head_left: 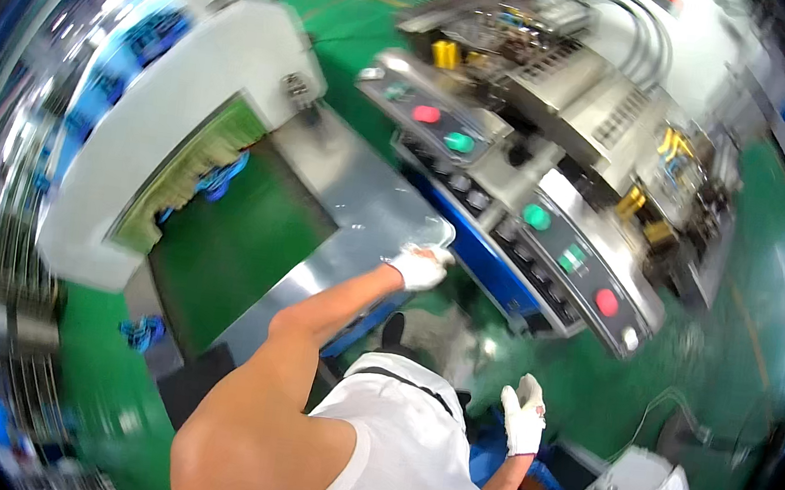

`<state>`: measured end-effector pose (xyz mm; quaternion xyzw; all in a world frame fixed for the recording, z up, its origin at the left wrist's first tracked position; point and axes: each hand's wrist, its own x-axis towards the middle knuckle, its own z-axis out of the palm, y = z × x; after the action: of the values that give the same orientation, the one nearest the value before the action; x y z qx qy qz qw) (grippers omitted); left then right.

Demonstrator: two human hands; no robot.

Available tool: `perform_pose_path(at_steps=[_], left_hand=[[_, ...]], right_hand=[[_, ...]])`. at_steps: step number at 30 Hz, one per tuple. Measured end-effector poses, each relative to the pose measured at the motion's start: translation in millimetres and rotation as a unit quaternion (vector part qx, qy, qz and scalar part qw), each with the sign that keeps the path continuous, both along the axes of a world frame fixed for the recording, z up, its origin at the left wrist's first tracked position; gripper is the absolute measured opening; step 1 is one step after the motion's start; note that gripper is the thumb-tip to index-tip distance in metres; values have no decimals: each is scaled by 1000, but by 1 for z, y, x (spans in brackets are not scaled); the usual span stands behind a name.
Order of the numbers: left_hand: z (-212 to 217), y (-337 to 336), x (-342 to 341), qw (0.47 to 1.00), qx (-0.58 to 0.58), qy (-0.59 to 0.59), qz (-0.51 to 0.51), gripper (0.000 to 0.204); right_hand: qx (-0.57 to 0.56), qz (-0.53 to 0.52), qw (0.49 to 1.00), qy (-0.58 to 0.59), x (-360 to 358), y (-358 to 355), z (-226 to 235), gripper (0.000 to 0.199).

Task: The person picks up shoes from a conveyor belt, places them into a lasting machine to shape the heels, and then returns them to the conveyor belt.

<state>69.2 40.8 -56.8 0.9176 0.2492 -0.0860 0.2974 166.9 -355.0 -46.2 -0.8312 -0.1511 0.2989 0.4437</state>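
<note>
My left hand (421, 267), in a white glove with bare fingertips, reaches out at the corner of a shiny metal table (365, 227). It touches or hovers just over that corner; blur hides which, and its fingers are smeared. Lower on the right, my right hand (523, 416), also white-gloved, is held at my side with thumb and fingers apart and nothing in it. Below it stands a blue bin (543, 477) with something brown inside. Just past my left hand is a two-station machine with a control panel (570, 256) of green and red buttons.
On the left a white machine housing (194, 77) has a yellowish-green strip curtain (183, 173) over a green belt (238, 237). Blue pieces (219, 177) lie at the curtain. Another blue bundle (142, 333) sits by the belt's near edge. A pale cable (670, 398) trails at right.
</note>
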Motion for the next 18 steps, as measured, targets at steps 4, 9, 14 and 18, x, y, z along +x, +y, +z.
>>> perform_pose_path(at_steps=[4, 9, 14, 18], left_hand=[[-78, 160, -211, 871, 65, -103, 477, 39], [-71, 227, -379, 831, 46, 136, 538, 54], [-46, 380, -459, 809, 195, 45, 553, 43], [-10, 500, -508, 814, 229, 19, 534, 44]], right_hand=[[112, 37, 982, 147, 2, 117, 35, 57], [-78, 107, 991, 13, -7, 214, -32, 50], [-211, 94, 968, 92, -29, 246, -76, 60], [-311, 171, 933, 57, -52, 271, -32, 62]])
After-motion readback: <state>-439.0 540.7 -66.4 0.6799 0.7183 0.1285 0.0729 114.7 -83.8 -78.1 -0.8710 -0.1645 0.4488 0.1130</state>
